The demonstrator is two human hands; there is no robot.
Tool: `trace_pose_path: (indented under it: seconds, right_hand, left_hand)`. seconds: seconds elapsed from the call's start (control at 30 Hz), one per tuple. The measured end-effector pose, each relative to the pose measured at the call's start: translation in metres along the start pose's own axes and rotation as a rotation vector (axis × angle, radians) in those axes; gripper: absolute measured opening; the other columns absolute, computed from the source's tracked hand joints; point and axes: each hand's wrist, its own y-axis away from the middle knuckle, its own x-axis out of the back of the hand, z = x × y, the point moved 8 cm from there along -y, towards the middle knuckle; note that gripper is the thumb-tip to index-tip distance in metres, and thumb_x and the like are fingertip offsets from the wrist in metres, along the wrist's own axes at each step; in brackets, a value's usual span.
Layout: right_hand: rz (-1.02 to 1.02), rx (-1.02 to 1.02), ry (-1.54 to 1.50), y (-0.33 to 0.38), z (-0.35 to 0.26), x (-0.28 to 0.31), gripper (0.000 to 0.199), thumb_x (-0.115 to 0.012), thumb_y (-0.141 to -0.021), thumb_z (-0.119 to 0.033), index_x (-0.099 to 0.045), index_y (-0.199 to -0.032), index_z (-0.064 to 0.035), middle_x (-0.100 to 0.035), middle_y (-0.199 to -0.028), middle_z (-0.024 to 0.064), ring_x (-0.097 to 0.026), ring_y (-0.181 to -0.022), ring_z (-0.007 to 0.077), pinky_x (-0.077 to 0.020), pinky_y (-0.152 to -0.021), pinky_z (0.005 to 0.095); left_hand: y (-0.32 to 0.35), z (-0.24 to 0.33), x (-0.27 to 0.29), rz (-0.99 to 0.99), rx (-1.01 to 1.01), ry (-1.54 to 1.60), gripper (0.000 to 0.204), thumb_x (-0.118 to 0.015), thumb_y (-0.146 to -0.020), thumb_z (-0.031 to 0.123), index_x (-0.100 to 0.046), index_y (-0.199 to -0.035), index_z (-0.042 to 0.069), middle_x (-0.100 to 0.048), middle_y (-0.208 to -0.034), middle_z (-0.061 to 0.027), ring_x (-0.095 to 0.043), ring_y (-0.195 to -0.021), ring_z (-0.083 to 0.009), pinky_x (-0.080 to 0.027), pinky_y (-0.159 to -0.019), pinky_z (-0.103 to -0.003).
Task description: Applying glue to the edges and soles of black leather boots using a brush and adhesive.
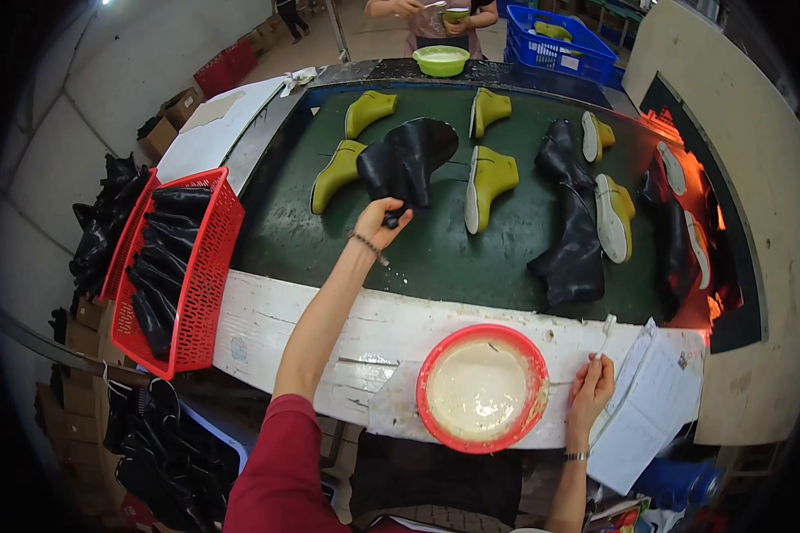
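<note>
A dark green conveyor belt (471, 258) runs across a workshop, edged in front by a worn white board (329, 329) and ending on the right at an oven mouth with an orange glow (702, 213).

The left hand (380, 224) reaches out over the belt with its fingers pinched around the lower edge of a black boot upper (409, 160), which lies on the belt just beyond the knuckles. A beaded bracelet (367, 246) circles that wrist, and the red sleeve (276, 462) covers the upper arm. The right hand (593, 384) rests at the board's near edge, fingers closed around a small white brush (606, 330) that points up and away. Just left of it, on the board, sits a red bowl (529, 355) filled with creamy paste. A sheaf of white papers (653, 400) lies touching the right hand's outer side.

Around the held upper, yellow-green boots (492, 182) lie on their sides in pairs across the belt, and another black upper (573, 244) sprawls to the right. Near the glow, more boots show white soles. At the left, a red mesh basket (213, 258) holds a stack of black uppers. At the belt's far end stands a green bowl (441, 60), with another person's hands (418, 9) above it and a blue crate (556, 49) beside.
</note>
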Motion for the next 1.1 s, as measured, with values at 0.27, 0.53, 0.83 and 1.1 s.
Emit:
trace_pose_path:
  seconds: [0.27,0.53,0.83,1.1]
  right_hand:
    - [-0.062,-0.082,-0.043,0.007,0.018,-0.024,0.023,-0.054,-0.109,-0.026,-0.062,-0.114,-0.005,-0.048,-0.071,-0.0065,-0.033,-0.051,-0.0014,-0.0244,-0.041,0.0169]
    - [0.073,0.049,0.088,-0.005,0.018,0.011,0.025,-0.053,-0.109,-0.028,-0.062,-0.115,-0.0053,-0.047,-0.072,-0.0057,-0.03,-0.048,-0.0018,-0.022,-0.039,0.0167]
    - [0.057,0.092,0.084,-0.009,0.02,0.009,0.025,-0.054,-0.109,-0.028,-0.064,-0.116,-0.0066,-0.046,-0.073,-0.0074,-0.03,-0.052,-0.0023,-0.0226,-0.042,0.0152]
    - [0.045,0.136,0.125,-0.011,0.021,0.008,0.027,-0.055,-0.108,-0.031,-0.066,-0.115,-0.0067,-0.047,-0.074,-0.0074,-0.031,-0.053,-0.0019,-0.0236,-0.043,0.015]
  left_hand:
    - [-0.098,0.091,0.039,0.432,-0.629,-0.792,0.078,-0.081,-0.076,0.012,-0.035,-0.139,0.002,-0.054,-0.131,-0.0254,-0.064,-0.111,-0.0342,-0.058,-0.087,-0.053]
    - [0.018,0.085,-0.012,-0.077,-0.661,-1.711,0.056,-0.072,-0.078,0.017,-0.067,-0.133,0.008,-0.071,-0.113,-0.0192,-0.067,-0.112,-0.0331,-0.052,-0.101,-0.041]
    - [0.298,0.351,0.132,0.882,-1.243,-1.977,0.041,-0.062,-0.078,-0.005,-0.077,-0.112,0.013,-0.07,-0.116,-0.0156,-0.066,-0.107,-0.0374,-0.055,-0.095,-0.041]
    - [0.409,0.373,0.293,1.828,-0.056,-1.746,0.05,-0.064,-0.096,0.03,-0.053,-0.139,0.008,-0.057,-0.138,-0.0253,-0.058,-0.129,-0.0387,-0.05,-0.108,-0.048]
